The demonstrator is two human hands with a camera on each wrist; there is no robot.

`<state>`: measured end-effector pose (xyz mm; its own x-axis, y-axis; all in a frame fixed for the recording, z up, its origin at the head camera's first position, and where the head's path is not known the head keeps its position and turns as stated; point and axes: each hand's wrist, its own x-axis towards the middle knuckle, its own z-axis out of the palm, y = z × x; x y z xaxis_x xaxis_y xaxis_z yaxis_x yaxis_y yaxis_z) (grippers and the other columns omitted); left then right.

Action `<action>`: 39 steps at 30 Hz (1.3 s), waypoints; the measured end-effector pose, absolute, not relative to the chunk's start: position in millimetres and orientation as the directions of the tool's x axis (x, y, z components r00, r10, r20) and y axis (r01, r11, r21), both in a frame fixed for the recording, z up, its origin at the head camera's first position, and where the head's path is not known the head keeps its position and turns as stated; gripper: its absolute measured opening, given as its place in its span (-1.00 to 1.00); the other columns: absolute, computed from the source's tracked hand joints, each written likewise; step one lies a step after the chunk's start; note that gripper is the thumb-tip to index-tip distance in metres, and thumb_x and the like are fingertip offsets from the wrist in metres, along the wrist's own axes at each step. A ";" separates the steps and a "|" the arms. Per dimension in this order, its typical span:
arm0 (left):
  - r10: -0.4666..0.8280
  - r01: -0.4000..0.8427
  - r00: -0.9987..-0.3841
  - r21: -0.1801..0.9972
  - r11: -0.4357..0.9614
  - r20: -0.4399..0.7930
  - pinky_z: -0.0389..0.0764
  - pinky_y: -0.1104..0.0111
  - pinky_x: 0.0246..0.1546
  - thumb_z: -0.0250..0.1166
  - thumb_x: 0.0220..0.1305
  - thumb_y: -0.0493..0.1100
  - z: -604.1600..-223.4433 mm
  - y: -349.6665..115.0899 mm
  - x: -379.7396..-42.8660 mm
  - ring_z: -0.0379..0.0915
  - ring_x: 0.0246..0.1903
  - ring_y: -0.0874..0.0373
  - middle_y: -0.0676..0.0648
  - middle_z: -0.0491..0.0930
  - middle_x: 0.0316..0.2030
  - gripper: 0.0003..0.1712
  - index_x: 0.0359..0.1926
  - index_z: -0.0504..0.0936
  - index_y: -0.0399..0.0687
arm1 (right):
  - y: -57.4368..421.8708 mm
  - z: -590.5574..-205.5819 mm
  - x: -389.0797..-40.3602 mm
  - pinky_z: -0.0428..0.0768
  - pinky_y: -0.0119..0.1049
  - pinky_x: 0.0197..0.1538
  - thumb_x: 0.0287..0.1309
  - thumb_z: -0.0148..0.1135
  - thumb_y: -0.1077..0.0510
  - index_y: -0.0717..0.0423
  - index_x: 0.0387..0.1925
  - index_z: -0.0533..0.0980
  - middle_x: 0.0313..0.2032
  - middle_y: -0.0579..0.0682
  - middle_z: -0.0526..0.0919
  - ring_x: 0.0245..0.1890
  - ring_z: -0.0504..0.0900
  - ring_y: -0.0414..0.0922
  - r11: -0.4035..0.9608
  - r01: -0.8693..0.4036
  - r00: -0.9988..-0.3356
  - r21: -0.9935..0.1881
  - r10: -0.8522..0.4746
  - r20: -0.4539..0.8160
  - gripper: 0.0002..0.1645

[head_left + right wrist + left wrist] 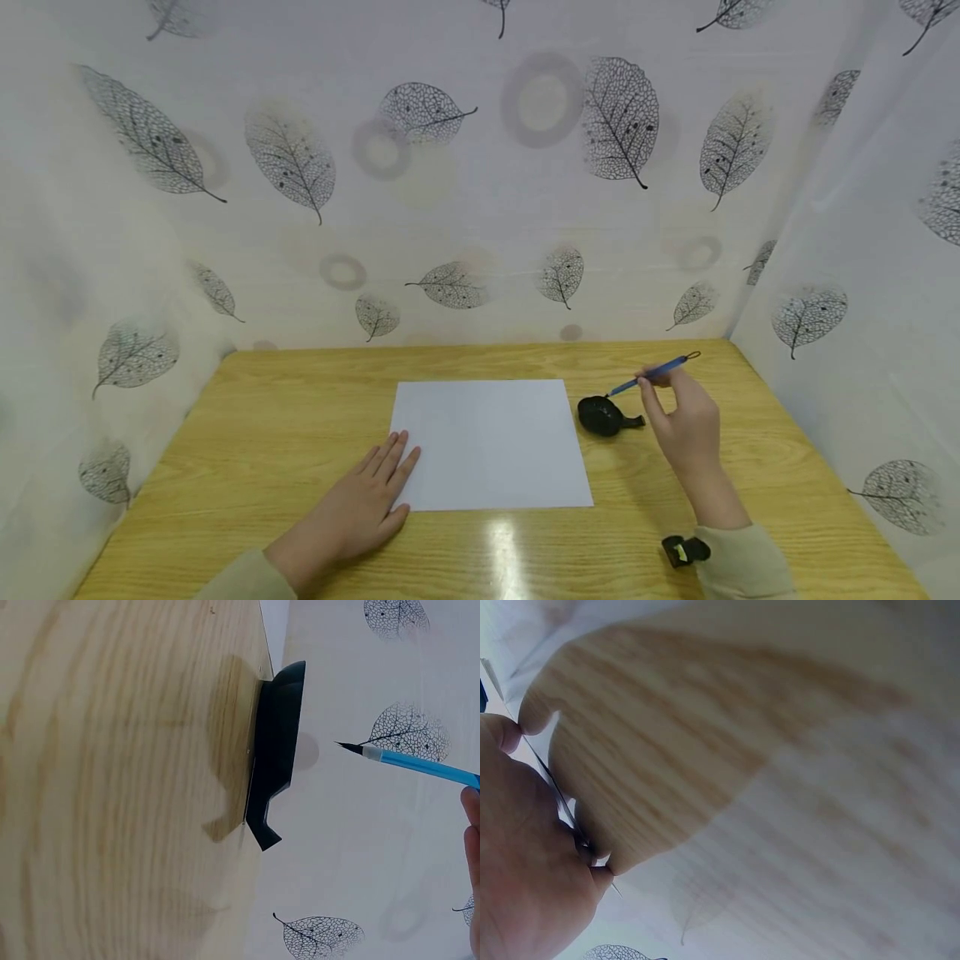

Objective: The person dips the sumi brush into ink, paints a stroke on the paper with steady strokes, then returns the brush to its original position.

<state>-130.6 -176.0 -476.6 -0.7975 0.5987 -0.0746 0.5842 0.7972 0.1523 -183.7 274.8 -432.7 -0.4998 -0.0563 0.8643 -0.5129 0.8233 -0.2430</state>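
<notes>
My left hand (365, 500) lies flat with straight fingers, its fingertips on the left edge of a white sheet of paper (491, 446). In the left wrist view the left hand (532, 847) shows at the left side, against the thin edge of the sheet. My right hand (686, 421) pinches a blue writing brush (652, 372) between thumb and fingers. The brush (420, 763) has a dark pointed tip, which in the right wrist view hangs a little above a small black ink dish (277, 739) with a short handle. That ink dish (600, 416) stands just right of the paper.
The wooden table (292, 400) has a glossy surface. White cloth with a leaf print (465, 200) hangs behind it and along both sides. A black strap with a small buckle (684, 551) sits at the right sleeve (746, 567).
</notes>
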 end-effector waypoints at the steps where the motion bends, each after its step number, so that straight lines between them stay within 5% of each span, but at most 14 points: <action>1: 0.599 0.585 -0.797 0.153 0.797 -0.073 0.26 -0.14 0.59 0.02 0.60 0.11 -476.9 -176.1 -130.6 0.03 0.65 -0.29 -0.40 0.05 0.65 -0.19 0.64 0.17 -0.27 | 275.2 -433.3 -183.7 0.65 -0.25 -0.25 0.07 0.50 0.46 0.37 -0.13 0.68 -0.30 0.20 0.83 -0.38 0.80 0.16 0.820 -0.506 -0.513 -0.267 -0.038 0.857 -0.72; 4: 0.600 0.586 -0.797 0.152 0.796 -0.067 0.26 -0.15 0.59 0.03 0.60 0.11 -478.3 -176.3 -130.9 0.03 0.65 -0.29 -0.40 0.06 0.65 -0.19 0.64 0.17 -0.27 | 276.5 -435.6 -183.4 0.57 -0.58 -0.17 0.06 0.49 0.50 0.37 -0.13 0.66 -0.29 0.20 0.84 -0.38 0.80 0.04 0.808 -0.483 -0.554 -0.337 0.016 0.832 -0.70; 6: 0.598 0.584 -0.799 0.149 0.798 -0.069 0.25 -0.14 0.60 0.04 0.59 0.11 -479.2 -176.3 -131.3 0.02 0.65 -0.29 -0.40 0.05 0.65 -0.19 0.64 0.17 -0.27 | 277.4 -437.3 -183.1 0.47 -0.75 -0.11 0.13 0.46 0.49 0.39 -0.12 0.64 -0.28 0.20 0.84 -0.34 0.77 -0.25 0.789 -0.469 -0.589 -0.398 0.057 0.806 -0.74; 11: 0.592 0.578 -0.802 0.145 0.803 -0.078 0.23 -0.12 0.61 0.04 0.59 0.10 -481.6 -176.7 -132.0 0.00 0.66 -0.27 -0.39 0.04 0.66 -0.18 0.65 0.16 -0.26 | 280.0 -442.7 -183.6 0.41 -0.86 -0.05 0.27 0.36 0.48 0.47 -0.09 0.59 -0.27 0.28 0.82 -0.20 0.46 -0.83 0.716 -0.450 -0.664 -0.533 0.130 0.736 -0.80; 26: 0.596 0.583 -0.800 0.145 0.800 -0.069 0.25 -0.14 0.60 0.05 0.59 0.09 -479.4 -176.3 -131.3 0.02 0.65 -0.29 -0.40 0.05 0.65 -0.19 0.64 0.17 -0.28 | 288.0 -454.1 -187.7 0.56 -0.78 -0.21 0.39 0.30 0.40 0.46 -0.06 0.59 -0.22 0.41 0.79 -0.36 0.62 -0.69 0.556 -0.301 -0.789 -0.775 0.311 0.529 -0.84; 39: 0.604 0.592 -0.794 0.137 0.794 -0.066 0.26 -0.14 0.59 0.04 0.60 0.10 -475.7 -175.7 -130.0 0.05 0.64 -0.30 -0.42 0.06 0.64 -0.19 0.63 0.18 -0.30 | 290.2 -458.1 -186.1 0.57 -0.76 -0.25 0.45 0.28 0.31 0.42 -0.03 0.57 -0.15 0.41 0.79 -0.38 0.61 -0.66 0.571 -0.159 -0.864 -0.805 0.314 0.393 -0.79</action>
<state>-130.0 -175.7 -475.7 -0.7945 0.6037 -0.0661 0.5920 0.7942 0.1370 -186.1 290.2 -458.1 -0.8641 0.3139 0.3934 -0.1590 0.5713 -0.8052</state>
